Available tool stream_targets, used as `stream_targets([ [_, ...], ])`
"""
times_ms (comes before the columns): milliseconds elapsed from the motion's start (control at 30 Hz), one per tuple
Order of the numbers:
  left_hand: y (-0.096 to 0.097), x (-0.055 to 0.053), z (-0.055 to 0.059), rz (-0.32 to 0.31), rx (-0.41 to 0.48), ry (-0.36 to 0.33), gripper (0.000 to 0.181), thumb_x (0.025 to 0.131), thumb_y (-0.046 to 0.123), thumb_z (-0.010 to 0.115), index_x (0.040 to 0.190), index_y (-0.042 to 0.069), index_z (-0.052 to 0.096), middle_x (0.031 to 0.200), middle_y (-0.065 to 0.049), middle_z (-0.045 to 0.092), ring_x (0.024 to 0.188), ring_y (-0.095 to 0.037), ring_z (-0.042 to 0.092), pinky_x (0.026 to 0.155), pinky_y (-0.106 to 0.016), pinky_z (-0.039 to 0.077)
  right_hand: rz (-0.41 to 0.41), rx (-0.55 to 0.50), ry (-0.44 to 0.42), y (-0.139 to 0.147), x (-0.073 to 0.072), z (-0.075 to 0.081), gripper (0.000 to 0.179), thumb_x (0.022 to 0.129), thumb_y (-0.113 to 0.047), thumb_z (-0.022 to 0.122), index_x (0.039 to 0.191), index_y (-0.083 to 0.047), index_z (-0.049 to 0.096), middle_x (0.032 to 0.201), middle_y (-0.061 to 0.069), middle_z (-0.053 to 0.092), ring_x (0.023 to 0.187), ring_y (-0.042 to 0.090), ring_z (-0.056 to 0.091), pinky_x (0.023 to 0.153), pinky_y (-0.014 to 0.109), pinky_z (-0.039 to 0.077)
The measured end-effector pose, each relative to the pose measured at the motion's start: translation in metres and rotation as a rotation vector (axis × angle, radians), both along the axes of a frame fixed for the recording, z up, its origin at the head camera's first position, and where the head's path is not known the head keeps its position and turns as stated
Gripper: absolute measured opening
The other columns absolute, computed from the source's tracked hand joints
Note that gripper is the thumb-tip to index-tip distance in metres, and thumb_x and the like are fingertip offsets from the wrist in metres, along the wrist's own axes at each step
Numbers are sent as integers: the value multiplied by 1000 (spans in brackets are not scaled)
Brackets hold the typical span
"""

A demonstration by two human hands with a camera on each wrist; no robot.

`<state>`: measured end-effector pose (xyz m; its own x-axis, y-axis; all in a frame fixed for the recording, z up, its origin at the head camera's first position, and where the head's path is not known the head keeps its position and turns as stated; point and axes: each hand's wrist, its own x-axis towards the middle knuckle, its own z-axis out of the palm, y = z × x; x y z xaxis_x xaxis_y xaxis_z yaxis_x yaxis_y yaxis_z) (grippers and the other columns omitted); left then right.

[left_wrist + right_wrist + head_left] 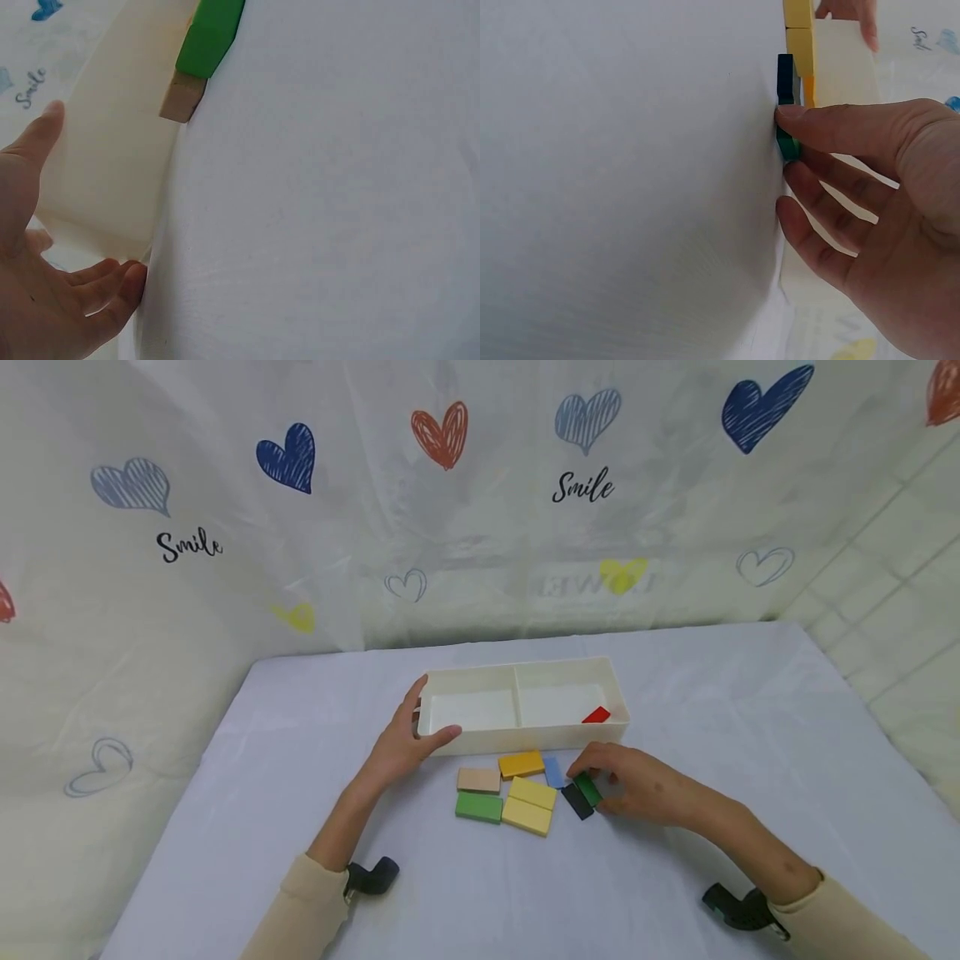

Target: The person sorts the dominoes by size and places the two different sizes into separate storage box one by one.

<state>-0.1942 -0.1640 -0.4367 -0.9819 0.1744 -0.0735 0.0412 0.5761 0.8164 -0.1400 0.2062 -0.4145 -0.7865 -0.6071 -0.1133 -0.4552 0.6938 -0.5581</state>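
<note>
A long white box [517,742] with two compartments stands on the table. At its left end is my left hand [397,747], the thumb at the front rim and the fingers bent round the end wall, as the left wrist view also shows. In front of the box's right half, my right hand [651,785] pinches a dark green block [587,789] between thumb and fingers, low at the tabletop. A black block [577,802] lies right beside it. Inside the right compartment sits a red block [597,716], partly hidden by the front wall.
Several blocks lie before the box: an orange one [521,765], a tan one [478,780], a lighter green one [478,807], two yellow ones [527,816] and a blue one [553,773]. A white cloth [247,827] covers the table. Behind hangs a sheet printed with hearts [442,435].
</note>
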Motion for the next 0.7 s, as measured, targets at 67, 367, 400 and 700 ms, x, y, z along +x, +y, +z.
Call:
stream_targets([
  [67, -1, 1, -1, 3, 3, -1, 104, 88, 60, 76, 166, 42, 9, 160, -9, 40, 144, -34, 47, 106, -55, 49, -3, 3, 0, -1, 1, 0, 45, 84, -4, 84, 124, -19, 70, 121, -8, 66, 101, 12, 60, 86, 25, 56],
  [367, -1, 1, -1, 7, 12, 3, 104, 88, 60, 77, 166, 42, 10, 159, -9, 41, 143, -34, 48, 105, -55, 50, -26, -15, -7, -2, 3, 3, 44, 86, -6, 83, 125, -19, 69, 118, -8, 66, 103, 14, 61, 88, 28, 57],
  [400, -1, 1, -1, 8, 12, 1, 104, 88, 60, 77, 166, 42, 10, 159, -9, 41, 143, -33, 48, 105, -55, 50, -29, -22, -11, -3, 3, 2, 43, 86, -6, 83, 125, -18, 68, 118, -8, 66, 104, 15, 61, 89, 28, 57],
  [700, -1, 1, -1, 4, 14, 0, 105, 88, 59, 77, 166, 42, 9, 160, -9, 40, 143, -33, 48, 106, -54, 50, -32, -66, -9, -2, 2, 1, 43, 88, -6, 82, 126, -17, 66, 119, -8, 65, 104, 13, 62, 91, 30, 58],
])
